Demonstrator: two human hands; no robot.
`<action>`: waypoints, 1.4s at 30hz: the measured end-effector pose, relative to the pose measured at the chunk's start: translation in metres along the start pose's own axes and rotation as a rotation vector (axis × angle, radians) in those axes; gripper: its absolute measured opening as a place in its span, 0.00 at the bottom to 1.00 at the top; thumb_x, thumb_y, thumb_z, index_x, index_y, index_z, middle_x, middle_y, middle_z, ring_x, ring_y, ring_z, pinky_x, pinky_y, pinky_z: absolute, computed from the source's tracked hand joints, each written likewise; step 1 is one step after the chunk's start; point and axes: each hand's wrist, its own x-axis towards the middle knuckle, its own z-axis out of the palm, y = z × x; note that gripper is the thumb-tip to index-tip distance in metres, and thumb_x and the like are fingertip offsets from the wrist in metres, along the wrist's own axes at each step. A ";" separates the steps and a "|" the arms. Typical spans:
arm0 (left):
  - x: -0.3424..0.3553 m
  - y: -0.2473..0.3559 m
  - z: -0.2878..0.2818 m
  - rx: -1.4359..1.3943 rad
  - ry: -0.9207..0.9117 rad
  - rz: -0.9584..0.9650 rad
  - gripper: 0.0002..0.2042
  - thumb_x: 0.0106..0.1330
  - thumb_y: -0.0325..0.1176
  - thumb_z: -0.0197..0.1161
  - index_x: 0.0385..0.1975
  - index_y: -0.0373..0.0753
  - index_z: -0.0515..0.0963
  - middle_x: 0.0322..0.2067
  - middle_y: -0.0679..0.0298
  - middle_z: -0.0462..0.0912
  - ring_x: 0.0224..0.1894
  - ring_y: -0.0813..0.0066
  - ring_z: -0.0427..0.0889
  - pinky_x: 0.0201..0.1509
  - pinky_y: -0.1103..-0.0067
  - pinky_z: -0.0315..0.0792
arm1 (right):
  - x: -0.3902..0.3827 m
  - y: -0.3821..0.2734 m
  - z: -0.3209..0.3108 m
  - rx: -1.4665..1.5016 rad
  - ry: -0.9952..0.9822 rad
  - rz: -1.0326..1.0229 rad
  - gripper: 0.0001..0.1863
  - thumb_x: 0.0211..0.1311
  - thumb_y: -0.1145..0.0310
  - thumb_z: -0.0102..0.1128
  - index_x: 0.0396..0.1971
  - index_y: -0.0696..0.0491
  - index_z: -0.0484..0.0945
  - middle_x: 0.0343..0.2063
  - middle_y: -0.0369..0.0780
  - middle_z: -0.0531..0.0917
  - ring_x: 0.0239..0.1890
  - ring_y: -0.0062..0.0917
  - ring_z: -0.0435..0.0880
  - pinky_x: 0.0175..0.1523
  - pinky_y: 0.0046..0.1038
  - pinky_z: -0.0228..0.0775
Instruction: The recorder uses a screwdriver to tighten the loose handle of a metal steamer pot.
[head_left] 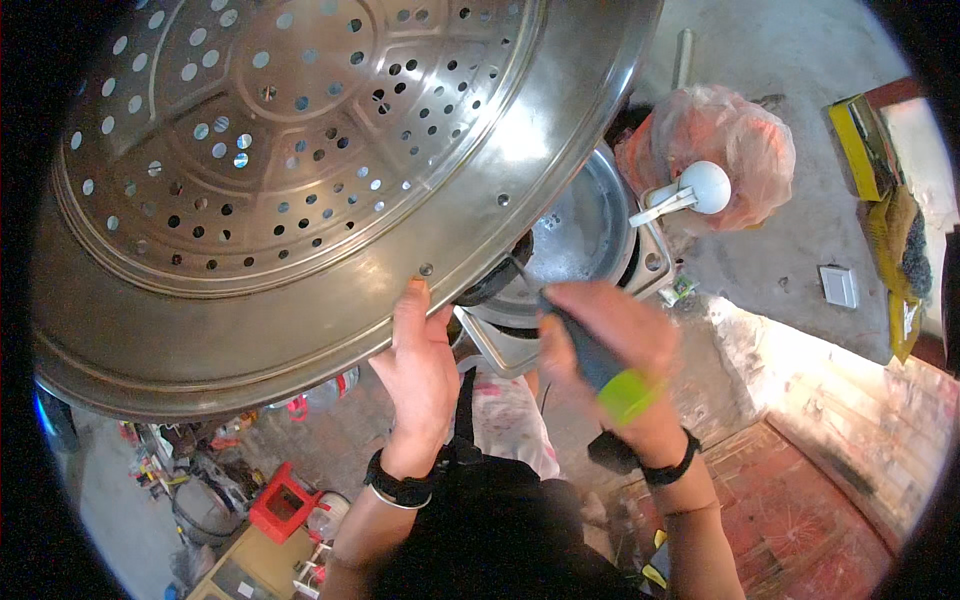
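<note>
A large round stainless-steel steamer piece (230, 280) with a perforated middle fills the upper left, tilted up. My left hand (415, 370) grips its lower rim, thumb near a rivet. My right hand (615, 355) is closed around a screwdriver (625, 395) with a dark grey and lime-green handle. Its thin shaft points up toward a black fitting (490, 280) under the rim; whether the tip touches it I cannot tell. Behind is a shallow metal pan (575, 230) on a steel-framed stove or stand (500, 350), partly hidden by the steel piece.
On the grey surface (760, 270) at right lie a pink plastic bag (740, 135), a white round-headed object (705, 185), a small silver box (838, 285) and a yellow box (850, 145). Below left are a red stool (270, 505) and clutter; a reddish wooden panel (780, 500) is lower right.
</note>
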 end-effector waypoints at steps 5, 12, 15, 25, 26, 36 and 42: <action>0.009 0.003 -0.005 0.060 -0.005 0.018 0.20 0.60 0.26 0.57 0.52 0.40 0.64 0.47 0.61 0.70 0.46 0.71 0.73 0.46 0.72 0.71 | -0.020 -0.013 0.015 -0.036 -0.141 -0.119 0.17 0.44 0.70 0.60 0.37 0.60 0.75 0.30 0.45 0.80 0.26 0.35 0.81 0.28 0.31 0.75; 0.009 0.002 -0.009 0.010 -0.020 0.070 0.20 0.60 0.25 0.56 0.53 0.38 0.63 0.48 0.61 0.70 0.48 0.70 0.72 0.48 0.70 0.72 | -0.016 -0.005 0.009 0.026 -0.052 -0.081 0.15 0.41 0.76 0.64 0.34 0.60 0.77 0.24 0.43 0.80 0.22 0.34 0.81 0.28 0.29 0.75; 0.013 0.004 -0.014 0.012 -0.029 0.077 0.22 0.60 0.24 0.56 0.54 0.41 0.62 0.47 0.62 0.70 0.47 0.70 0.72 0.47 0.69 0.72 | -0.014 -0.010 0.008 0.062 -0.085 -0.092 0.14 0.41 0.77 0.64 0.33 0.60 0.77 0.24 0.44 0.81 0.24 0.33 0.82 0.29 0.28 0.75; 0.011 0.006 -0.016 0.034 -0.004 0.049 0.18 0.60 0.25 0.56 0.51 0.38 0.65 0.46 0.63 0.71 0.46 0.71 0.73 0.47 0.72 0.72 | -0.020 0.017 -0.011 0.059 -0.034 0.047 0.16 0.42 0.75 0.65 0.36 0.59 0.77 0.30 0.45 0.81 0.28 0.35 0.83 0.32 0.30 0.76; 0.010 0.007 -0.014 0.032 -0.004 0.050 0.18 0.60 0.25 0.56 0.51 0.38 0.65 0.46 0.63 0.71 0.46 0.71 0.73 0.47 0.72 0.72 | -0.017 0.015 -0.013 0.048 -0.038 0.045 0.17 0.42 0.74 0.65 0.36 0.59 0.77 0.32 0.45 0.81 0.28 0.35 0.83 0.32 0.31 0.76; 0.011 0.010 -0.012 -0.016 -0.030 -0.010 0.22 0.60 0.24 0.55 0.54 0.41 0.62 0.47 0.61 0.70 0.47 0.69 0.74 0.48 0.68 0.71 | -0.032 0.006 0.000 0.021 -0.017 -0.063 0.15 0.41 0.75 0.64 0.34 0.58 0.78 0.29 0.44 0.82 0.27 0.32 0.83 0.31 0.28 0.77; 0.014 0.015 -0.013 -0.093 -0.089 -0.034 0.23 0.60 0.21 0.53 0.56 0.40 0.59 0.50 0.58 0.68 0.48 0.65 0.73 0.48 0.63 0.72 | -0.037 0.012 -0.003 0.039 0.106 -0.012 0.14 0.41 0.74 0.64 0.33 0.58 0.79 0.28 0.44 0.82 0.27 0.32 0.84 0.32 0.28 0.77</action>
